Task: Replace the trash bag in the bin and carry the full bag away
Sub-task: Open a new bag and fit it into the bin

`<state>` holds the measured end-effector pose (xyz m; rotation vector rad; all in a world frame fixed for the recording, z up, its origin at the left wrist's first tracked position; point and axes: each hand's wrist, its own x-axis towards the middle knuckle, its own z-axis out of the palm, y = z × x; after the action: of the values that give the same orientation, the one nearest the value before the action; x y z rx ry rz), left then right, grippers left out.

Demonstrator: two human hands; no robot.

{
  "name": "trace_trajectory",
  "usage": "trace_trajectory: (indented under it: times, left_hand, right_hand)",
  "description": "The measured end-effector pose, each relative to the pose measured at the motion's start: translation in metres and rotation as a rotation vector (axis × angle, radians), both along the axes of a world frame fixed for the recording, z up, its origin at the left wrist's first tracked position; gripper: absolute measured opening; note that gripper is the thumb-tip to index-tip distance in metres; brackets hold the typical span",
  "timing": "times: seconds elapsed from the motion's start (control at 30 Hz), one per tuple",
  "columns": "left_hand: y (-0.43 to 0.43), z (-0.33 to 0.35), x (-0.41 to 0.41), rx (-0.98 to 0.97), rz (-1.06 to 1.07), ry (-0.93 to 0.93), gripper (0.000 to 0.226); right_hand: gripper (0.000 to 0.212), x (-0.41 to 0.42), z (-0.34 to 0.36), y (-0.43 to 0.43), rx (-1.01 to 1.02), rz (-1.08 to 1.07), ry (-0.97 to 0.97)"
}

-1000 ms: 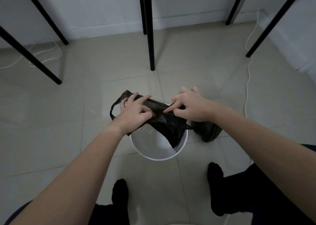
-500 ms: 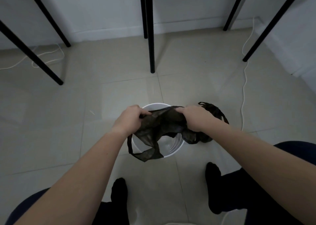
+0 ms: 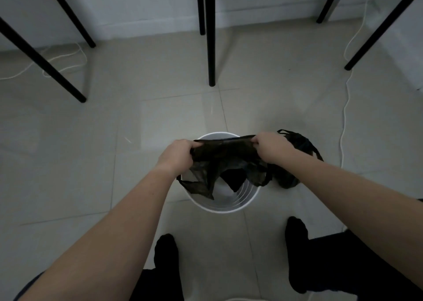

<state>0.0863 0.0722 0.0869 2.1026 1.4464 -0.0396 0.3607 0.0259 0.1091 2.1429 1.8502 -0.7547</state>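
Note:
A white round bin (image 3: 220, 205) stands on the tiled floor just ahead of my feet. Over its mouth I stretch a thin black trash bag (image 3: 223, 156), its lower part hanging into the bin. My left hand (image 3: 177, 155) grips the bag's left edge and my right hand (image 3: 272, 147) grips the right edge, both fists closed on the plastic. A full black bag (image 3: 295, 145) with looped handles sits on the floor right of the bin, partly hidden behind my right forearm.
Black table legs (image 3: 210, 48) stand ahead and to both sides. A white cable (image 3: 344, 122) runs along the floor on the right, another (image 3: 64, 60) lies at the far left. My feet in black socks (image 3: 166, 252) are just behind the bin.
My hands have moved apart and pulled the new bag's top edge taut across the bin. The bag now hangs lower into the bin than before.

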Motion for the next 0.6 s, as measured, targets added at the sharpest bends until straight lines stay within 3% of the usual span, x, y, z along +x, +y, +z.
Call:
trace_trajectory:
  times: [0.3,0.6]
  left_hand:
    - [0.052,-0.053,-0.002,-0.038,0.031,-0.041,0.063]
    - [0.068,-0.076,-0.001,-0.182,0.134,-0.203,0.064]
  right_hand:
    - [0.052,0.011,-0.041,0.043,0.044,-0.073,0.059]
    - [0.057,0.021,-0.059,0.066,-0.062,0.021,0.179]
